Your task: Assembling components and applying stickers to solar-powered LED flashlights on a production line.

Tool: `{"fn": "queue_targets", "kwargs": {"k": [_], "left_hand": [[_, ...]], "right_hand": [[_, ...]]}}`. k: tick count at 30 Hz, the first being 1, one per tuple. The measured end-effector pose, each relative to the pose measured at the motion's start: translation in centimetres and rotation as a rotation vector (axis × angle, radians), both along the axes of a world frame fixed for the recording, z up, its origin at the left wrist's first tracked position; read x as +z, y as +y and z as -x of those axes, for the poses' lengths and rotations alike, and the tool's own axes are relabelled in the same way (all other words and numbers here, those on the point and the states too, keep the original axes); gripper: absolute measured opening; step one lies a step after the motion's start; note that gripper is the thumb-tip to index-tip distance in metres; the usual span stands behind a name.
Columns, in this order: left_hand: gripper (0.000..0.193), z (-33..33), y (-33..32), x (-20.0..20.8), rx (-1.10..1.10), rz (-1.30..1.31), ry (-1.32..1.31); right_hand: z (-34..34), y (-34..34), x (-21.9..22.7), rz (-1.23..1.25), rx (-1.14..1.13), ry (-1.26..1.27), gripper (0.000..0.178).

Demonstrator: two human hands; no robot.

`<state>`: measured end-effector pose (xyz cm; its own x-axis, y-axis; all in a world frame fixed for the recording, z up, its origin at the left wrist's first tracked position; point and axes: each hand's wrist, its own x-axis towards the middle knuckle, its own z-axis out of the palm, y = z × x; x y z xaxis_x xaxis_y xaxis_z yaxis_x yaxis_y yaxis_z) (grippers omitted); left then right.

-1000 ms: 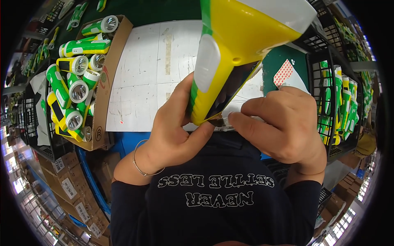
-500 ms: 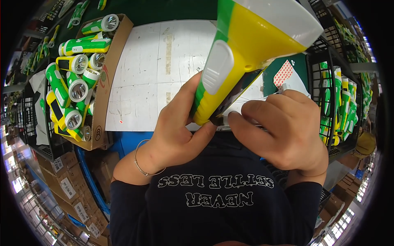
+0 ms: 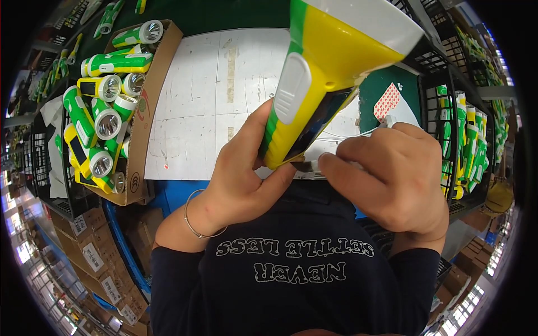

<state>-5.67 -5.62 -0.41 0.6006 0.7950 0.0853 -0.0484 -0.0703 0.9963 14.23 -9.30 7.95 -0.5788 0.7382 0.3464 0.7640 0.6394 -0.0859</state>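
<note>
In my left hand (image 3: 241, 168) I grip a large flashlight (image 3: 322, 73) by its handle end, with its wide white head up and tilted away to the right. Its body is yellow and green, with a grey ribbed switch and a dark glossy panel on the side facing right. My right hand (image 3: 386, 173) is closed beside the lower end, thumb and fingers pinched together. From that pinch a thin dark flat piece (image 3: 305, 166) reaches to the flashlight's bottom edge; what kind of thing it is I cannot tell.
A cardboard box (image 3: 162, 73) of green and yellow flashlights stands at the left of the white work surface (image 3: 196, 123). A red-dotted sticker sheet (image 3: 388, 102) and a thin white cable (image 3: 350, 136) lie to the right. Beyond is a black crate (image 3: 440, 126) with more flashlights.
The flashlight has shifted slightly left and turned, showing more of its dark panel. My right hand has moved a little right and away from it, exposing more of the thin dark piece.
</note>
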Motion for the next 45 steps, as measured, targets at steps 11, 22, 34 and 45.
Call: {"fn": "queue_targets", "kwargs": {"k": [11, 22, 34, 45], "left_hand": [[0.061, -0.9, 0.9, -0.9, -0.13, 0.537, -0.314], [0.043, -2.1, -0.5, -1.2, -0.106, 0.286, -0.073], [0.044, -2.0, -0.3, -0.9, -0.096, 0.165, 0.035], [0.061, -2.4, 0.4, -2.2, -0.203, 0.656, -0.487]], "right_hand": [[-3.7, 4.1, -7.5, 0.733, -0.34, 1.123, 0.037], [2.6, 3.7, -6.2, 0.935, -0.159, 1.615, 0.039], [2.9, 3.0, -7.7, 0.894, -0.059, 1.599, 0.042], [1.0, 2.6, -8.1, 1.088, -0.065, 1.598, 0.037]]}}
